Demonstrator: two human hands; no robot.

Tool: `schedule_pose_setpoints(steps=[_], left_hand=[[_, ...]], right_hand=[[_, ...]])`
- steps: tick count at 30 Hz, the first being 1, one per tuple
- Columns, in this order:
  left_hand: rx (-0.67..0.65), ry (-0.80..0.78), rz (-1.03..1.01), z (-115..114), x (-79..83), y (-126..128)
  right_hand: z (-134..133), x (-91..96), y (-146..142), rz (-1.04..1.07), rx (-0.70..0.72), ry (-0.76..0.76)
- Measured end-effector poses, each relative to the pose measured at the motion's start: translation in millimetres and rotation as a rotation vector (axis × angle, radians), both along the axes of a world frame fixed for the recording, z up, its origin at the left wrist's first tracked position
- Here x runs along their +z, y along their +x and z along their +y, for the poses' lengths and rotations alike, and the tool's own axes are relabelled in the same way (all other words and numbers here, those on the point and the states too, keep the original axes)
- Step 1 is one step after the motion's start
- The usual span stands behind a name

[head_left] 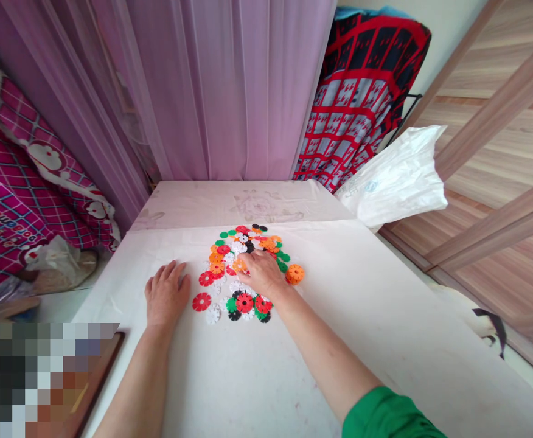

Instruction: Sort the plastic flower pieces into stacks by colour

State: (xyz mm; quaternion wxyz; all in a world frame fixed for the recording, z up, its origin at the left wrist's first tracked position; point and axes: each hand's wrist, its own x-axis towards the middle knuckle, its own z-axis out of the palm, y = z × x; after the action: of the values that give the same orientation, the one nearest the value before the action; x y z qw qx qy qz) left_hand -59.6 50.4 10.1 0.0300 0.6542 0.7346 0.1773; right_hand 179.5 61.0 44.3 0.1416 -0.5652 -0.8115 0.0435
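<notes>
A pile of small plastic snowflake discs point(230, 252) in red, orange, green, white and black lies on a white cloth-covered table point(385, 316). My right hand point(263, 271) rests palm down on the pile, fingers stretched toward the orange and white discs. A small stack of orange discs point(294, 274) sits just right of that hand. My left hand point(166, 293) lies flat on the cloth, fingers apart, left of the pile; a single red disc point(201, 302) is beside it. A joined cluster of red, green, black and white discs point(247, 305) lies near my right wrist.
Purple curtains point(212, 91) hang behind the table. A red, black and white patterned blanket point(362, 91) and a white plastic bag point(398, 179) are at the back right. Pink patterned bedding point(15, 182) lies at the left. Wooden floor shows at the right.
</notes>
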Motion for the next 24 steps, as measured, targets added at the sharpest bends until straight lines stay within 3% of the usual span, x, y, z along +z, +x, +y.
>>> schedule_pose_setpoints(steps=[6,11,24], left_hand=[[0.0,-0.014,0.007,1,-1.5,-1],[-0.006,-0.025,0.009,2,-1.6,-2],[-0.007,0.004,0.009,4,-5.4,-5]], right_hand=[[-28,-8.5,65,0.389,-0.283,0.121],[-49,-8.0,122,0.368,-0.459,0.13],[-53,-3.5,119,0.194,-0.404,0.016]])
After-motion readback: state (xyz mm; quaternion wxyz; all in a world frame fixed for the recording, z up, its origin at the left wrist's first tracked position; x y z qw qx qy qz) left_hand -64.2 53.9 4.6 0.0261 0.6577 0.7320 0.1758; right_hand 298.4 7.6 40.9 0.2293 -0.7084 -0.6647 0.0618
